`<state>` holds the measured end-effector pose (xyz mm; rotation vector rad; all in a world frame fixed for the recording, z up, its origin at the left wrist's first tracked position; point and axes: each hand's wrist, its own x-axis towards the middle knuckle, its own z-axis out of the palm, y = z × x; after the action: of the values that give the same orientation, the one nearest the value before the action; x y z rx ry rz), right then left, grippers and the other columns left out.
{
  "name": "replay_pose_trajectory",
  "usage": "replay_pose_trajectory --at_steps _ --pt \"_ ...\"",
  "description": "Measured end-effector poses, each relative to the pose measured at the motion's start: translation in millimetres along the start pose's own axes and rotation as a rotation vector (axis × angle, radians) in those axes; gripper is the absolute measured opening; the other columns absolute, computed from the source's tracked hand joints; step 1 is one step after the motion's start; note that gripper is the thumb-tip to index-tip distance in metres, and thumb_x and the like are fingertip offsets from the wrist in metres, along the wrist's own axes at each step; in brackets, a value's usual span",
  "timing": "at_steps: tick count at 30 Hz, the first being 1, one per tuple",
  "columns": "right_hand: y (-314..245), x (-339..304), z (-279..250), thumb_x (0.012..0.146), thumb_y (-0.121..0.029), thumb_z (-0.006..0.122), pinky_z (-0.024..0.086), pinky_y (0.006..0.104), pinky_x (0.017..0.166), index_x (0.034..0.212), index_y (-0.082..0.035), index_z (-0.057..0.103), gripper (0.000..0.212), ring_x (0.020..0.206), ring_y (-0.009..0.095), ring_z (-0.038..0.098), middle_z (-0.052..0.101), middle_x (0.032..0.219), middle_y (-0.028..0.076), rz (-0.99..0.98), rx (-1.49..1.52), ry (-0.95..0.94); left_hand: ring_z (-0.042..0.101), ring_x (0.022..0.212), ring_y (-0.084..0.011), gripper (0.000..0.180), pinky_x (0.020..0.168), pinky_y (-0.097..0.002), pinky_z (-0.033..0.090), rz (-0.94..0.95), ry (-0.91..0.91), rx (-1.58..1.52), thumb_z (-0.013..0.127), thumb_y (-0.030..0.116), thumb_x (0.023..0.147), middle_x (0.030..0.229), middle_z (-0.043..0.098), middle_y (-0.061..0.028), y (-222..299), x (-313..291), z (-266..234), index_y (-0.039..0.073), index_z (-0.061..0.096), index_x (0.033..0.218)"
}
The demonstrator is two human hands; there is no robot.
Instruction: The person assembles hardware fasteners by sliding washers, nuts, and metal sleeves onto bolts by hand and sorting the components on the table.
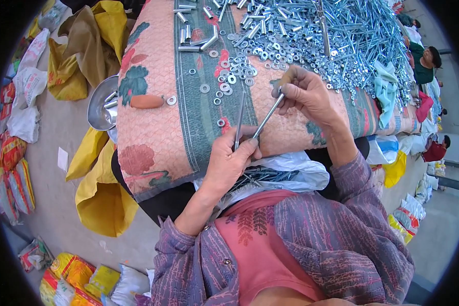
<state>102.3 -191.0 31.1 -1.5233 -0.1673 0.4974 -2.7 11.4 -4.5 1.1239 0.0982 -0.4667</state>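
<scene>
Between my two hands a long metal bolt [268, 117] slants up to the right. My left hand [230, 159] is closed, pinching its lower end. A second thin metal rod [240, 118] stands up from the same hand. My right hand [307, 94] is closed at the bolt's upper end, thumb and finger around the tip; a small part there is too hidden to name. Beyond my hands lie loose washers and nuts [228, 82], short metal sleeves [204, 41] and a large heap of long bolts [362, 35].
A patterned cloth [153, 127] covers the table. On it are an orange-brown handle [148, 101] and a pale green cloth [386, 84]. A metal bowl [99, 109] sits at the left edge. A white bag of bolts [301, 171] lies by my lap. Yellow sacks [104, 199] lie on the floor.
</scene>
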Motion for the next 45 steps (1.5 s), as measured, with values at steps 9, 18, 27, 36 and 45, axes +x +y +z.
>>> replay_pose_trajectory --at_steps 9,18,27,36,45 --pt "13.9 -33.4 29.5 0.087 -0.003 0.056 0.054 0.0279 0.071 0.099 0.006 0.057 0.015 0.08 0.019 0.064 0.063 0.09 0.014 -0.356 -0.148 0.264 0.036 0.042 -0.0028 0.015 0.037 -0.0174 0.025 -0.117 -0.053 -0.187 0.054 0.01 0.089 0.07 0.057 -0.0066 1.2 -0.9 -5.4 0.002 0.055 0.101" --pt "4.6 -10.6 -10.1 0.079 -0.009 0.062 0.047 0.0306 0.067 0.098 -0.003 0.063 0.02 0.075 0.021 0.061 0.061 0.087 0.012 -0.427 -0.941 0.596 0.038 0.044 -0.0032 0.011 0.038 -0.0167 0.027 -0.011 -0.079 -0.226 0.053 0.008 0.088 0.07 0.058 -0.0057 3.4 -0.7 -7.4 0.002 0.055 0.098" --pt "32.2 33.6 -57.5 0.081 -0.019 0.058 0.044 0.0418 0.072 0.085 -0.007 0.059 0.013 0.083 0.032 0.056 0.053 0.083 0.012 -0.408 -1.367 0.544 0.036 0.041 -0.0034 0.007 0.036 -0.0173 0.026 -0.031 -0.013 -0.224 0.057 0.01 0.087 0.069 0.058 -0.0053 3.8 -2.0 -4.2 0.004 0.055 0.091" --pt "14.5 12.6 -72.6 0.079 -0.012 0.054 0.044 0.0431 0.078 0.089 -0.007 0.06 0.013 0.088 0.034 0.055 0.056 0.092 0.014 -0.215 -1.258 0.297 0.039 0.042 -0.0033 0.007 0.034 -0.0166 0.025 -0.053 -0.032 -0.246 0.056 0.011 0.088 0.069 0.058 -0.0048 3.2 -17.6 -0.2 0.005 0.055 0.091" --pt "38.8 7.7 -72.8 0.074 0.001 0.054 0.043 0.0406 0.082 0.099 -0.009 0.061 0.027 0.091 0.034 0.051 0.053 0.094 0.015 -0.498 -1.411 0.547 0.038 0.04 -0.0034 0.005 0.033 -0.0169 0.023 -0.091 -0.04 -0.311 0.054 0.01 0.089 0.067 0.057 -0.0044 0.5 -25.9 14.7 0.005 0.054 0.091"
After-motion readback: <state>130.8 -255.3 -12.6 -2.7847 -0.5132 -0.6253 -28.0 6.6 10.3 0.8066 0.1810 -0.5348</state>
